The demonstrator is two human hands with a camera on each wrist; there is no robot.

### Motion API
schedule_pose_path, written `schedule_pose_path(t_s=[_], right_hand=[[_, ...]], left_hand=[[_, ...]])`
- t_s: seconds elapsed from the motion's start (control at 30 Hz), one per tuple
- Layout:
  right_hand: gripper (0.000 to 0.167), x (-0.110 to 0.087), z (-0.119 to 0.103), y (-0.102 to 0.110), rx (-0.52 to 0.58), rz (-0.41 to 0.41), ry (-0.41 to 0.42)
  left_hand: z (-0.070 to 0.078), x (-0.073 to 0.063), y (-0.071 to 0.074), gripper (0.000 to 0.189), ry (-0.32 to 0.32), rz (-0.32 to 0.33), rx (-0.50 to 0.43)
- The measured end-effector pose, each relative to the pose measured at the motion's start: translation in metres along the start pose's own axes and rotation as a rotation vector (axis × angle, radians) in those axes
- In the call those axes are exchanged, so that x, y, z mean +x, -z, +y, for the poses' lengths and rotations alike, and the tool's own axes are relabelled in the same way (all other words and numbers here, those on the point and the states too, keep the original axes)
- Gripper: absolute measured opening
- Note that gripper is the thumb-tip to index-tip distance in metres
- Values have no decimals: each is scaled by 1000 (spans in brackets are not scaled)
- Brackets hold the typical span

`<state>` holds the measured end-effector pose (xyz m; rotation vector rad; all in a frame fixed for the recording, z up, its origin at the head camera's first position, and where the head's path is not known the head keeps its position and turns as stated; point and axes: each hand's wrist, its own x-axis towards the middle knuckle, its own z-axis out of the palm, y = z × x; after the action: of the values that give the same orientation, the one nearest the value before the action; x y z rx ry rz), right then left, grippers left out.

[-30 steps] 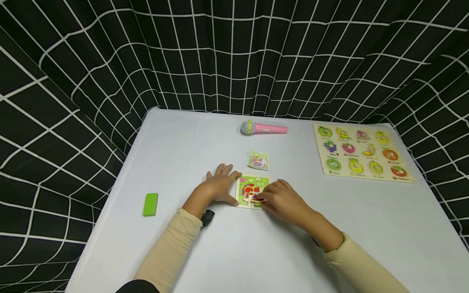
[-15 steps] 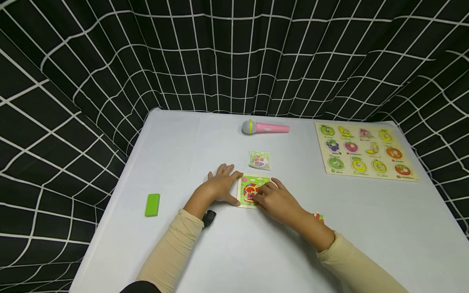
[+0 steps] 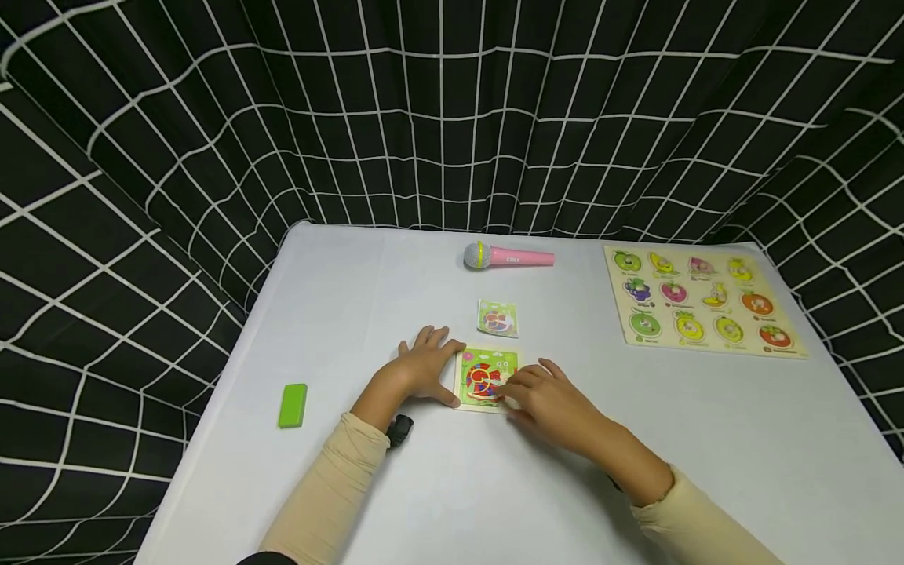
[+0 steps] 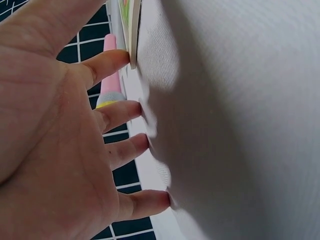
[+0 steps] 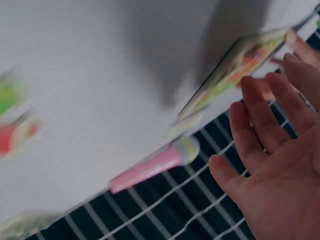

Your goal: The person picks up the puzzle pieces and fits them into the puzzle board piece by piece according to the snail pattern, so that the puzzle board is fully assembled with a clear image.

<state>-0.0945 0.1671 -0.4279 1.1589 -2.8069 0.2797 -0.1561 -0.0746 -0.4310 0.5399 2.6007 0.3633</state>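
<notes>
A small square wooden puzzle board [image 3: 487, 359], printed with a red and blue snail on green, lies flat in the head view. At its left edge is my left hand [image 3: 421, 370], the thumb at the lower corner and the index finger at the upper one. The left wrist view shows that index fingertip against the board's side, with the other fingers spread, their tips at the tablecloth. My right hand [image 3: 554, 404] has its fingertips on the right part of the picture, hiding some of it. In the right wrist view its fingers [image 5: 257, 107] are slightly bent, and no loose piece shows in them.
Behind the board lies a small picture card [image 3: 497, 318], with a pink toy microphone [image 3: 519, 257] farther back. A green block [image 3: 293, 406] is at the left, a fruit puzzle board [image 3: 667, 322] at the back right. Blurred loose pieces [image 5: 15, 137] show in the right wrist view.
A red piece in the right fingers at the board's lower part has gone down, and the pale gap there is covered. The right hand has drawn slightly back; the left hand stays.
</notes>
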Motion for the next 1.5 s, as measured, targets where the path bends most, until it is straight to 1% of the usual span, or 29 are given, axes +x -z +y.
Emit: schedule_pose_path(t_s=[0.1, 0.27, 0.4, 0.5, 0.6, 0.77, 0.97, 1.1, 1.23, 1.33, 1.5], right_hand=[[33, -17, 8, 7, 7, 2, -70], [42, -48, 23, 17, 11, -38, -178], [47, -74, 30, 21, 38, -53, -228], [48, -90, 34, 20, 24, -69, -272], [45, -101, 37, 17, -1, -85, -310], [38, -108, 39, 13, -6, -86, -321], [38, -108, 44, 13, -22, -77, -321], [37, -99, 44, 16, -19, -71, -313], [36, -76, 37, 16, -23, -23, -270], [34, -55, 29, 12, -39, 25, -200], [26, -25, 17, 2, -32, 50, -104]], left_hand=[[-1, -1, -1, 96, -4, -1, -4], [-1, -3, -1, 96, -3, -1, -9], [-2, -4, -4, 96, -3, -7, -12], [-2, -4, -7, 97, -5, -15, -7], [-3, -5, -7, 97, -2, -18, -3], [-3, -6, -5, 97, 2, -11, -5], [-2, -5, -3, 96, -2, -10, -20], [-2, -4, 0, 96, -6, -6, -18], [-1, -3, 4, 96, -5, 3, 2], [0, -2, 4, 96, -3, 2, 3], [1, -1, 3, 96, -7, -4, 5]])
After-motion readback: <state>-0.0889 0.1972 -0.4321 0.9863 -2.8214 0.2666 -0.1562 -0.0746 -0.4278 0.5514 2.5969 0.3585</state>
